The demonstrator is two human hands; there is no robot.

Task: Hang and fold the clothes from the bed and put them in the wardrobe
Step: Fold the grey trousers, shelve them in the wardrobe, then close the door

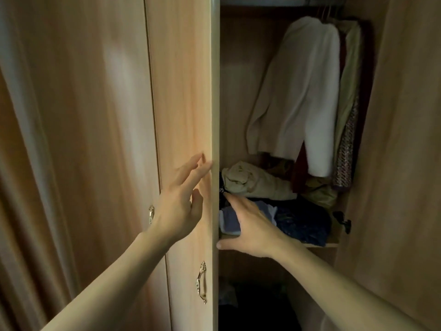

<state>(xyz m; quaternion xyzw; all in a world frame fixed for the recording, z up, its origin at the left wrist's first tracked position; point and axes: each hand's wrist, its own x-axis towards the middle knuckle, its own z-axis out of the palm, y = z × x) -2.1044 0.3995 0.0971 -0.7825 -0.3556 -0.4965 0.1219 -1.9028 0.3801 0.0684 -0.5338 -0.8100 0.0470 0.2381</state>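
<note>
The wardrobe (181, 91) stands open on its right side, and much of the putting away looks done: a white garment (298, 91) and a few others hang from the rail (281, 1) at the top, while the shelf (331, 244) below carries a rumpled beige piece (253, 180), a light blue folded item (229, 220) and a dark blue patterned cloth (303, 225). The bed is out of view, so whether any clothes remain there cannot be told; the beige piece looks loosely bundled rather than folded, which suggests some tidying may be left. Neither hand carries clothing. The left hand (181, 206) is released, its fingers straight and spread against the front of the door (188, 139) near its free edge. The right hand (248, 225) reaches into the opening, fingers extended over the light blue item and thumb along the shelf's front edge, flat rather than clenched, as if pressing the pile into place.
</note>
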